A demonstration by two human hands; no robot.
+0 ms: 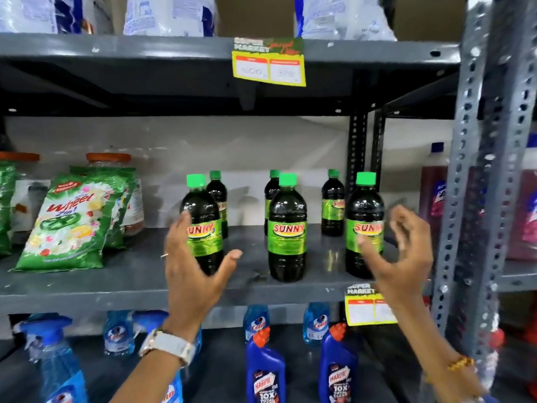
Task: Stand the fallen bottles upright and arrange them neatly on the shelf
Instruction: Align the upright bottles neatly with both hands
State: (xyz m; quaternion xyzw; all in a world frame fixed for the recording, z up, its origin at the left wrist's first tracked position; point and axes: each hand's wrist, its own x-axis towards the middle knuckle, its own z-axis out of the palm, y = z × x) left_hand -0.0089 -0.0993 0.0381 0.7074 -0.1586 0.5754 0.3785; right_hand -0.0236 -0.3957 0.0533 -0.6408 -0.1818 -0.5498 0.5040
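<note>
Six dark bottles with green caps all stand upright on the middle shelf [116, 282], in two rows of three. Near row: left bottle [202, 225], middle bottle [287, 228], right bottle [364, 225]. Far row: one [218, 193] behind the left, one [271, 190] partly hidden behind the middle, one [332, 203] between middle and right.

My left hand [193, 271] is open, fingers spread, thumb out to the right, in front of the near left bottle; contact I cannot tell. A watch [168, 346] sits on that wrist. My right hand [399, 257] is open too, fingers loosely curled and motion-blurred, just beside the near right bottle, gripping nothing.

Left on the same shelf, green detergent packs [72, 225] lean against jars with orange lids [108, 157]. A yellow price tag [268, 65] hangs from the upper shelf edge. On the lower shelf: blue spray bottles [52, 353] and dark blue cleaner bottles [266, 370].
</note>
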